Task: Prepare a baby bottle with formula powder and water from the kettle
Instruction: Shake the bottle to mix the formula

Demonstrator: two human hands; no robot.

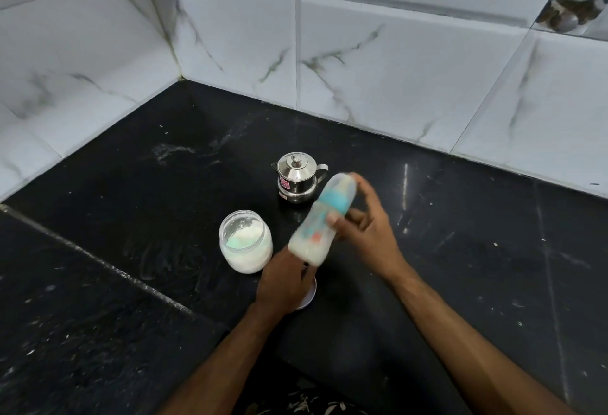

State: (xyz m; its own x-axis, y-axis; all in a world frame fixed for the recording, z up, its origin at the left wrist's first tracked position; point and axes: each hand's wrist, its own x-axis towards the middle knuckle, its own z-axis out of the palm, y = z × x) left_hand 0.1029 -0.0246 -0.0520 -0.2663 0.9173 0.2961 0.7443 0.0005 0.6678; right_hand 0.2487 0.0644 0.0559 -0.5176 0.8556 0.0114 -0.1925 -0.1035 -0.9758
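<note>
White marble-look wall tiles meet in a corner behind a black stone table [138, 190] flecked with pale specks and smears. Above it, a person holds a baby bottle [320, 222] tilted, its capped top pointing up and away toward the wall, its base low and near the camera. The bottle is blurred; its clear body shows faint blue and red markings, a turquoise collar ring sits below a translucent domed cap, and a milky white liquid pools in the lower end. The right hand [365, 227] grips the bottle at its middle and neck, thumb across the near side and fingers curled round the far side. The left hand [284, 278] is at the bottle's base, fingers bent beneath it; whether it grips the base or only supports it cannot be told. Under that hand a round white lid [309, 297] lies flat on the table, mostly hidden. Just left of the bottle stands an open clear jar [246, 241] partly filled with white formula powder, with a pale green shape half buried in it. Behind the bottle, near the wall, sits a small stainless steel kettle [297, 179], lid on with a knob, handle to the right and a red label on its side
</note>
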